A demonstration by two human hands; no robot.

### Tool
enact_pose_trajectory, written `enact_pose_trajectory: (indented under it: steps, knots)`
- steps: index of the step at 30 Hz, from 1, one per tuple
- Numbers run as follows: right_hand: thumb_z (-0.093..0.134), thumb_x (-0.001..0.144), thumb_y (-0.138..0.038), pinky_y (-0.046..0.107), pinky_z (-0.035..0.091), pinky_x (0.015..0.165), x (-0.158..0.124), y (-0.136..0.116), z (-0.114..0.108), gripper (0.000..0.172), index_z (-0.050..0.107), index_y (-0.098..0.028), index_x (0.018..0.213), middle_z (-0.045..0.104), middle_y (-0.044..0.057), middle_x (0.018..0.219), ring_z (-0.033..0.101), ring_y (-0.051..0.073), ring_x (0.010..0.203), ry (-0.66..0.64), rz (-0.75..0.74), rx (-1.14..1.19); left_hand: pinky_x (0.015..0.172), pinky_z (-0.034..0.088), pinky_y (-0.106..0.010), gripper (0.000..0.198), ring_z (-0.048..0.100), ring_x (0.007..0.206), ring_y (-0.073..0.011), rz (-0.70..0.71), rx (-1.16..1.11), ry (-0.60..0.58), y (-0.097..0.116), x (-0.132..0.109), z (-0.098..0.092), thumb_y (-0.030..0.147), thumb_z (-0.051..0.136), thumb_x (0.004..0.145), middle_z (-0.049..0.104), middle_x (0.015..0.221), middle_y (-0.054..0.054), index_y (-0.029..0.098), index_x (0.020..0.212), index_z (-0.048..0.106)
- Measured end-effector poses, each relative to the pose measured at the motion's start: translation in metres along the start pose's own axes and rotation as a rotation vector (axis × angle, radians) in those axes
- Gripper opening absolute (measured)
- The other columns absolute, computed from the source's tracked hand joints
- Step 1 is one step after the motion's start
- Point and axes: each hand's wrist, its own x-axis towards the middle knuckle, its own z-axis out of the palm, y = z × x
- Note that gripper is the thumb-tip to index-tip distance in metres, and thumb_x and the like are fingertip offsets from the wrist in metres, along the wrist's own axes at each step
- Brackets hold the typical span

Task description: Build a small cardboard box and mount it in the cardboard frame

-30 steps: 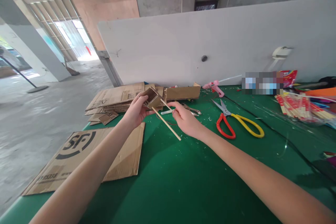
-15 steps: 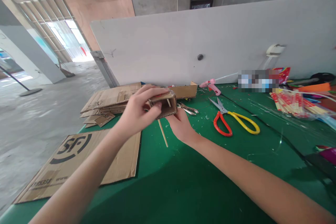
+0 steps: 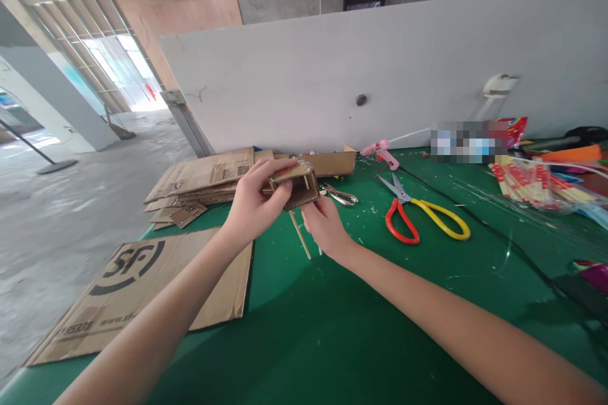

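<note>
A small open-ended cardboard box (image 3: 304, 193) is held above the table, its opening facing me. My left hand (image 3: 259, 199) grips it from the left, thumb at the opening and fingers over the top. A thin wooden stick (image 3: 300, 235) slants down below the box; inside the opening a short piece of stick shows. Just under the box's right side is my right hand (image 3: 327, 228), its fingers curled closed. A small white tip pokes out beneath that hand; what the fingers hold is hidden. Silver pliers (image 3: 341, 195) lie behind the hands.
Scissors with red and yellow handles (image 3: 403, 205) lie right, and a pink glue gun (image 3: 381, 153) behind them. Flat cardboard (image 3: 223, 278) and a cardboard stack (image 3: 199, 177) are on the left. Bundled sticks (image 3: 522, 183) lie far right. A white panel (image 3: 285, 88) stands behind the green table (image 3: 304, 342).
My right hand has shifted slightly down and its fingers have curled beneath the box. The wooden stick's lower end has swung a little right. The left hand keeps its grip.
</note>
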Motion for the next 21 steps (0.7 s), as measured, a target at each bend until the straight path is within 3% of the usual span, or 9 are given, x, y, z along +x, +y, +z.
enact_pose_trajectory:
  steps: [3,7,14,19,21]
  knots:
    - [0.047,0.09,-0.043,0.024,0.026,0.052,0.0,0.002,0.003,0.032,0.049,-0.02,0.068,0.038,-0.005,0.059,0.032,0.011,0.056,0.012,-0.05,-0.02,0.071,0.052,-0.029,0.03,0.061,0.091,-0.0207,-0.035,0.011,0.002,0.001,0.001,-0.003,0.024,0.052,0.084,0.066,0.104,-0.007,0.018,0.109,0.067]
    - [0.049,0.089,-0.044,0.024,0.028,0.052,-0.001,-0.001,0.003,0.032,0.047,-0.02,0.068,0.036,-0.005,0.058,0.032,0.011,0.055,-0.008,-0.039,0.005,0.068,0.054,-0.028,0.032,0.06,0.094,-0.0217,0.039,0.037,-0.013,0.001,0.001,-0.009,0.027,0.057,0.081,0.063,0.104,-0.006,0.022,0.111,0.068]
    - [0.045,0.091,-0.043,0.025,0.036,0.056,-0.006,-0.005,-0.006,0.037,0.046,-0.022,0.061,0.039,-0.003,0.053,0.044,0.014,0.059,-0.095,-0.005,-0.049,0.074,0.057,-0.031,0.036,0.059,0.1,-0.0239,0.14,0.082,-0.058,0.005,0.001,-0.016,0.025,0.063,0.075,0.063,0.108,-0.008,0.025,0.11,0.07]
    - [0.042,0.092,-0.044,0.028,0.042,0.061,-0.007,-0.004,-0.005,0.033,0.053,-0.021,0.072,0.047,0.0,0.06,0.051,0.017,0.067,-0.06,-0.017,-0.108,0.074,0.058,-0.032,0.038,0.059,0.1,-0.0234,0.131,0.088,-0.062,0.006,0.001,-0.012,0.022,0.06,0.076,0.063,0.108,-0.007,0.026,0.113,0.068]
    - [0.041,0.093,-0.041,0.03,0.044,0.066,-0.006,-0.004,-0.007,0.026,0.056,-0.022,0.083,0.054,0.002,0.071,0.054,0.018,0.075,-0.108,-0.047,-0.115,0.073,0.057,-0.031,0.039,0.059,0.1,-0.0229,0.16,0.122,-0.073,0.006,0.002,-0.014,0.021,0.06,0.075,0.062,0.109,-0.008,0.025,0.113,0.068]
